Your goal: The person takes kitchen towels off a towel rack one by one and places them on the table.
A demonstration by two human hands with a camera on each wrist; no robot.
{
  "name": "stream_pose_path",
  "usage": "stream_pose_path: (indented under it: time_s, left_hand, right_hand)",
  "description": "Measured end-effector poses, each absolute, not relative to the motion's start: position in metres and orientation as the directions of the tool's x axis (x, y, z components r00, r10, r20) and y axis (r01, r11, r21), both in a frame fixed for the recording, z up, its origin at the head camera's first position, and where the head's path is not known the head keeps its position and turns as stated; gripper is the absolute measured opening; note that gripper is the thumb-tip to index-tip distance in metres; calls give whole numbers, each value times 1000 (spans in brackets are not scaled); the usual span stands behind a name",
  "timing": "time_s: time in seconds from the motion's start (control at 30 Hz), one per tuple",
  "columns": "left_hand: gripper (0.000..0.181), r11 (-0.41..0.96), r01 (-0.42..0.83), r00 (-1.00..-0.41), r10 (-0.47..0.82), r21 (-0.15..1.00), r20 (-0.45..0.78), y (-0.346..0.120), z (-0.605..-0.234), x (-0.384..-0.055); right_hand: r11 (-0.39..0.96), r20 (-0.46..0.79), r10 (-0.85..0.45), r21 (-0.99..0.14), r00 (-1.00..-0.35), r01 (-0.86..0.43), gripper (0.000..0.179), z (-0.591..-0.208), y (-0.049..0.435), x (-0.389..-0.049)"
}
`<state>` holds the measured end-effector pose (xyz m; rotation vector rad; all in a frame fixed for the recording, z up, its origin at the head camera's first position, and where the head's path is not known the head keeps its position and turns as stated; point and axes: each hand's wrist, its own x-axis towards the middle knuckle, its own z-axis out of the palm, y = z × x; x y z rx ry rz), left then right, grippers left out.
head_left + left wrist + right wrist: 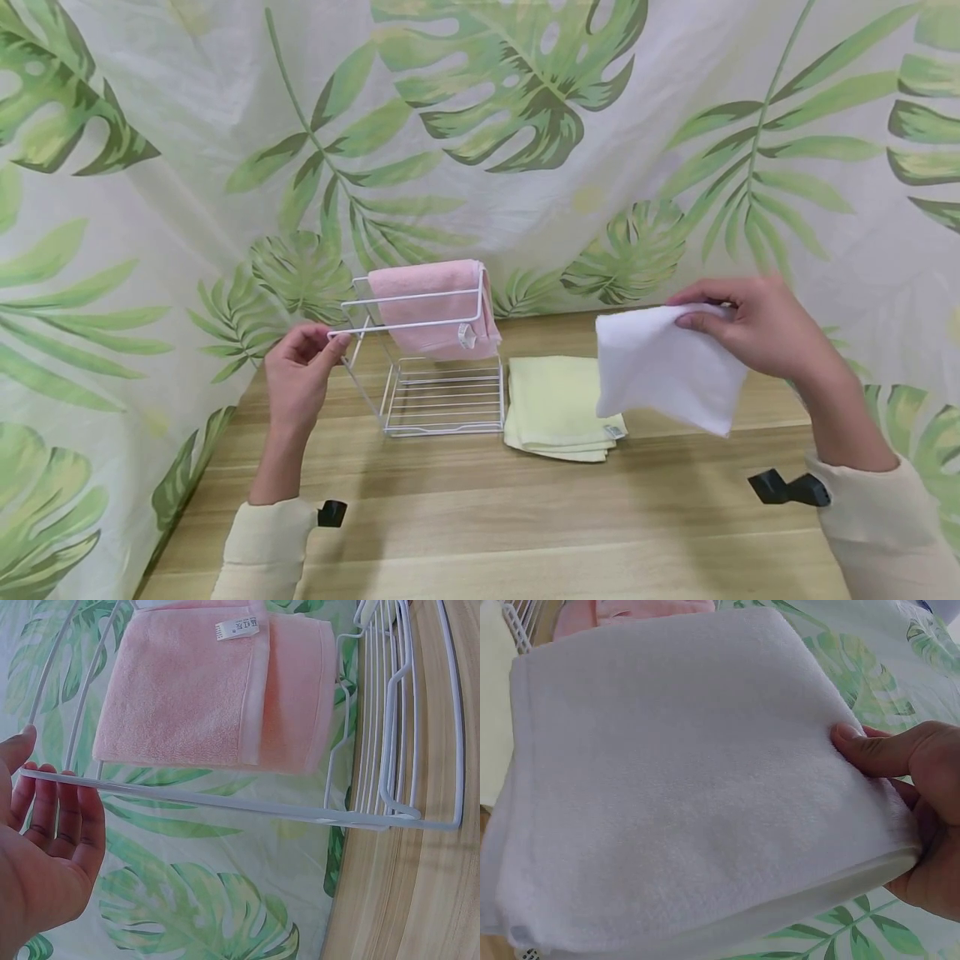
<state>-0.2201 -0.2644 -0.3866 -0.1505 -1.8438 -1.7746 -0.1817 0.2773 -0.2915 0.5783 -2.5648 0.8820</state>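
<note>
A white wire rack (446, 432) stands on the wooden table, and a pink towel (427, 304) with a small label hangs over its upper bars. My left hand (298, 367) pinches the rack's upper left corner between thumb and fingers; the left wrist view shows the fingertips curled under that bar. In my right hand (757, 321) is a folded white towel (667, 362), gripped by its upper edge with the thumb in front and held up in the air. A folded yellow towel (558, 400) lies on the table just right of the rack, partly overlapped by the white towel in the head view.
The wooden table (480, 517) spreads in front of the rack. Behind and along the left side hangs a leaf-patterned cloth (510, 208), close to the rack's back. Black straps or mounts (332, 513) sit at both sleeve cuffs.
</note>
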Motion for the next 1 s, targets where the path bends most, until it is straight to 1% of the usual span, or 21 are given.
stream_pose_path:
  time_s: [0.37,0.53,0.77,1.0]
  left_hand:
    - [13,139,436,-836,-302,889,458,-265,-386,-220]
    - [13,128,433,-839,-305,892,451,-265,-387,-220]
    - [13,120,432,-841,-303,894,448,-265,-387,-220]
    - [13,105,446,-836,-306,889,456,-264,-388,-220]
  right_hand:
    - [738,478,-351,-389,-806,-552,23,-318,295,-163]
    - [747,445,-347,-402,-826,-530,24,-331,301,-154]
    - [751,428,-343,-409,-836,-518,28,-345,308,-145]
    - [754,346,-340,-455,-874,-474,25,-353,311,-142]
